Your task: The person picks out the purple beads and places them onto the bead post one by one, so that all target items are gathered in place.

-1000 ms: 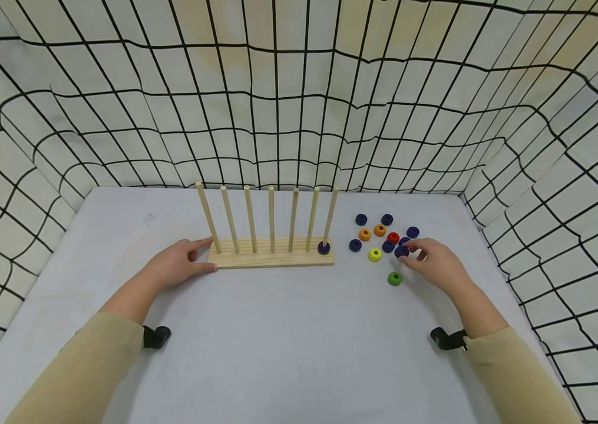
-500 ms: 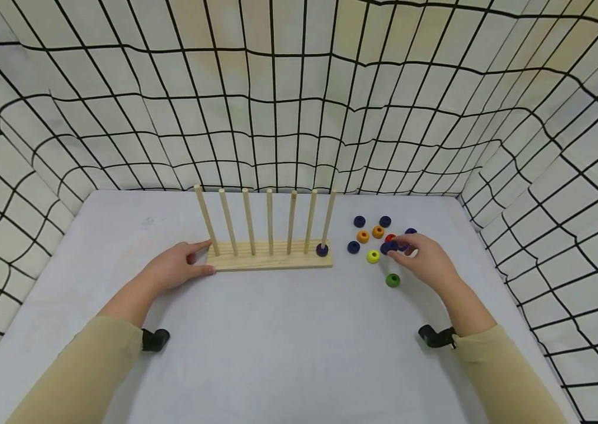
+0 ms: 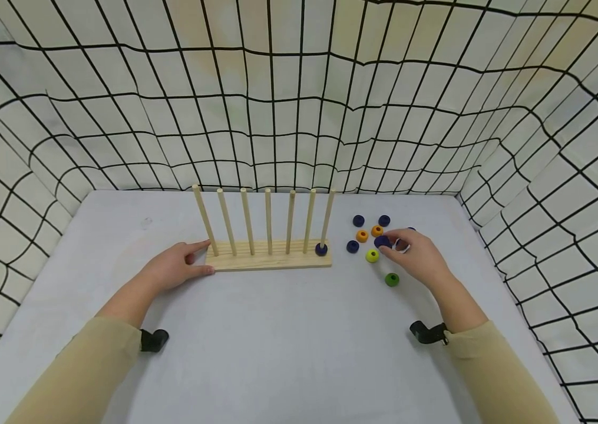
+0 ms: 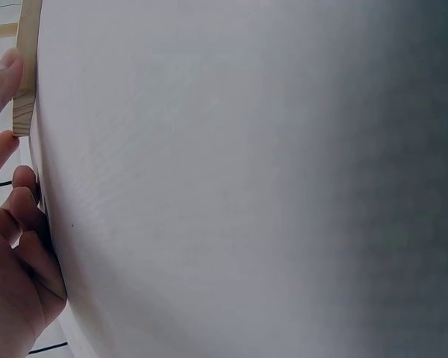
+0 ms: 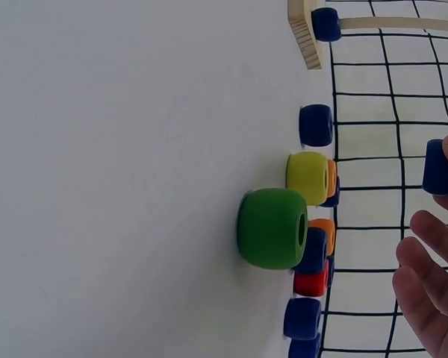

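A wooden stand point(image 3: 272, 261) with several upright pegs sits on the table in the head view. One dark blue bead point(image 3: 321, 250) is at the foot of its rightmost peg. My left hand point(image 3: 174, 266) holds the stand's left end between thumb and index finger; the left wrist view shows the fingers on the end of the base point(image 4: 28, 74). Above the loose beads, my right hand point(image 3: 419, 256) pinches another dark blue bead point(image 5: 440, 168) between thumb and finger, raised off the table. The other right fingers are loosely bent.
Loose beads lie right of the stand: a green one point(image 3: 392, 280), a yellow one point(image 3: 372, 255), orange ones point(image 3: 362, 236), a red one point(image 5: 310, 281) and several dark blue ones point(image 3: 352, 247). Black netting point(image 3: 277, 100) over white walls encloses the table's back and sides.
My right hand has moved left, lifting the pinched dark blue bead from the right side of the loose group. The left hand has stayed at the stand's end.
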Motion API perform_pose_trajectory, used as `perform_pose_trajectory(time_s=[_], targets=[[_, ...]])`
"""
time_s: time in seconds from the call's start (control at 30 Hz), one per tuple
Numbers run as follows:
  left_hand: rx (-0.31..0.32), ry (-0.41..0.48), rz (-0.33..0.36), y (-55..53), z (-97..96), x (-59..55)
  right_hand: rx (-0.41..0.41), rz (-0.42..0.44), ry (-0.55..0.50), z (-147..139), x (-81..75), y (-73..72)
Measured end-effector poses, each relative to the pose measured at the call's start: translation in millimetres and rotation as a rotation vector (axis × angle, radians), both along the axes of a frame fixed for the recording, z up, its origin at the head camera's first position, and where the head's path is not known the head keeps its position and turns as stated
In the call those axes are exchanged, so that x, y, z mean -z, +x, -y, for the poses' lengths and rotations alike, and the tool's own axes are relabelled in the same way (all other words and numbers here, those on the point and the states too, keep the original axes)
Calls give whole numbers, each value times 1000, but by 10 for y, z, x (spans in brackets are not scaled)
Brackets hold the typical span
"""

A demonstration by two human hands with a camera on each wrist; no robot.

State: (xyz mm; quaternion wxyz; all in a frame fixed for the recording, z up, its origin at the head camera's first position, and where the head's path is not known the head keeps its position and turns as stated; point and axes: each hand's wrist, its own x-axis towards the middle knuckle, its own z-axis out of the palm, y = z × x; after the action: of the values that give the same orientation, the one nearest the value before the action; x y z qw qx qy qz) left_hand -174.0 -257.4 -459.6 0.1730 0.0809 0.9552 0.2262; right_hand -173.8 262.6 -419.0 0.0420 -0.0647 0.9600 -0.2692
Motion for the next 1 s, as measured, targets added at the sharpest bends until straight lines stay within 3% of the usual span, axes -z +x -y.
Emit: perform_pose_trajectory(time_s=[0.53,1.0], targets=[[6,9,-5,-12,2,-3,-13,-43,-22,131,-90,-43],[-5,-3,6,-22,-11,12,-1,-70,-104,280,-163,-63]])
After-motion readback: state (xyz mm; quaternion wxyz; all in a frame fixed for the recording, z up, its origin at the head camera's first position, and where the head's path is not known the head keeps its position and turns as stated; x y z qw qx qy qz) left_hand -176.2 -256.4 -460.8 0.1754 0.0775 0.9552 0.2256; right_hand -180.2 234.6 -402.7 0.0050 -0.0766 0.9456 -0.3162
